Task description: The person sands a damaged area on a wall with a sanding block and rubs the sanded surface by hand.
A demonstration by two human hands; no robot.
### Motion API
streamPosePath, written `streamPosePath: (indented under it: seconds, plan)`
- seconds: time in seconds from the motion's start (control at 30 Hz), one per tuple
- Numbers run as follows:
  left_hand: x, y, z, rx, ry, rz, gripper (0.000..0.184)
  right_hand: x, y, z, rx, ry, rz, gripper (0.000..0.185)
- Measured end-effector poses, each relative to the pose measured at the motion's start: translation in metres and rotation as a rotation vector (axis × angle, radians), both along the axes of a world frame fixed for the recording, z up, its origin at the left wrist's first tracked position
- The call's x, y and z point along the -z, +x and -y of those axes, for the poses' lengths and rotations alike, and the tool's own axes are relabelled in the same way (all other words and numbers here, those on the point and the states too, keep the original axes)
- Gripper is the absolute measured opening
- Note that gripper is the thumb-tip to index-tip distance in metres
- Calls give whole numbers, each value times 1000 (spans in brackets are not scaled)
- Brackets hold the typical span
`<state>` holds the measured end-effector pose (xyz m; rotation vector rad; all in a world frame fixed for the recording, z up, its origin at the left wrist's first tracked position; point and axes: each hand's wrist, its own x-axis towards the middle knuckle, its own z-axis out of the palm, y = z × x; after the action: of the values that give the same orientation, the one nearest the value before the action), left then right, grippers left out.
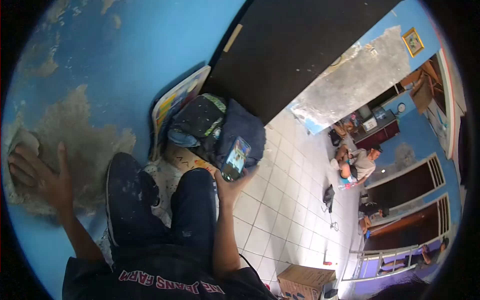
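Left hand [37, 172] spread over pale sheet [26, 141] against patchy wall [75, 120], right hand [232, 186] gripping phone [236, 159], dark bundles [245, 131] beyond knees [192, 187], cardboard box [305, 280] on floor [270, 200]

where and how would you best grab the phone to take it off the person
I'd pinch the upper end of the phone by its two long edges, coming from the far side, opposite the wrist. The right hand wraps only the lower part, so that end sticks out free; the slim, flat body suits an edge pinch, which would also keep fingers off the lit screen.
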<state>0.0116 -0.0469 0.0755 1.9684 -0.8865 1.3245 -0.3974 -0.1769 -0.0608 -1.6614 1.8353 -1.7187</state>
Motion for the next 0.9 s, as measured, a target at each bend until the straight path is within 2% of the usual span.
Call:
streamPosePath:
  seconds: [0.13, 0.3, 0.37, 0.4, 0.47, 0.57, 0.63, 0.83, 0.9]
  plan:
    - [-2, 2, 0, -1, -9, 17, 100, -10, -6, 53, 91, -74, 22, 126]
    - [7, 2, 4, 17, -59, 7, 96, -22, -13, 103, 325, 179, -119, 131]
    - [13, 6, 4, -27, -42, -27, 94, -12, -25, 122, 316, 172, -145, 134]
    - [12, 6, 4, -46, -39, -39, 94, -6, -31, 130, 318, 250, -171, 135]
    - [-3, -4, 6, 22, -77, 7, 92, 3, -38, 139, 337, 355, -209, 137]
    - [4, 3, 6, 6, -71, 29, 90, 20, -44, 145, 321, 360, -203, 136]
    - [-4, 1, 7, 4, -79, 64, 89, 26, -48, 146, 295, 349, -198, 133]
    - [-2, 0, 5, -21, -59, 53, 89, 26, -60, 177, 125, -27, -64, 122]
    - [-3, 1, 2, -34, -35, 71, 90, 20, -59, 185, 128, 41, -26, 118]
